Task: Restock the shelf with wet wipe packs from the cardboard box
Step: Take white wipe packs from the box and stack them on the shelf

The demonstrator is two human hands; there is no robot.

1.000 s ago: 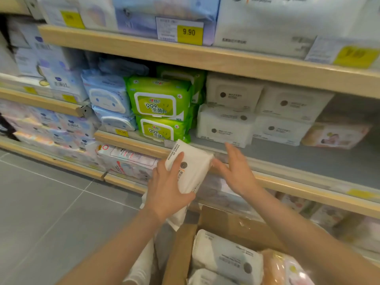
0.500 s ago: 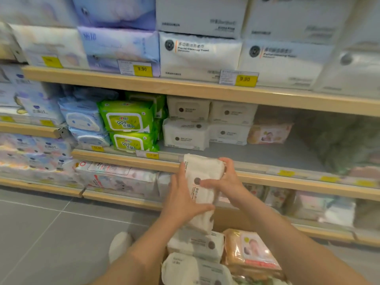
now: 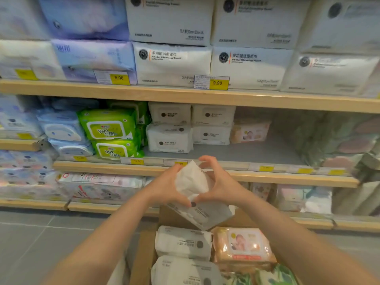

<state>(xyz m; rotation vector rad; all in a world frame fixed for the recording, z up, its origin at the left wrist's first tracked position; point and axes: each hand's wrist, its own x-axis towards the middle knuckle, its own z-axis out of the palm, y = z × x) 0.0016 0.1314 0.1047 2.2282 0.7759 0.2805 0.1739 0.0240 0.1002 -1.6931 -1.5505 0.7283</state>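
Both hands clasp one white wipe pack [image 3: 192, 182] between them: the left hand [image 3: 166, 187] curls round its left side and the right hand [image 3: 221, 185] round its right, fingers closed on the wrapper, thumbs meeting low on the pack. It is held tilted, upper end toward the shelf, just above the open cardboard box [image 3: 144, 256] and level with the front edge of the middle shelf [image 3: 257, 153]. To do this step well, I judge the pack should be turned flat with its label facing out, then slid onto the bare grey board to the right of the near white stack [image 3: 169, 137], or set on top of it, so the rows stay square; a soft wrapper like this likely buckles if squeezed hard, so a light hold on the ends seems wise. More white packs [image 3: 183, 240] and a pink baby pack [image 3: 242, 246] lie in the box below. The shelf is pale wood edged with yellow price tags [image 3: 219, 83], green packs [image 3: 108, 125] to the left, large white tissue packs [image 3: 172, 62] above, and grey floor tiles [image 3: 37, 239] at the near left.
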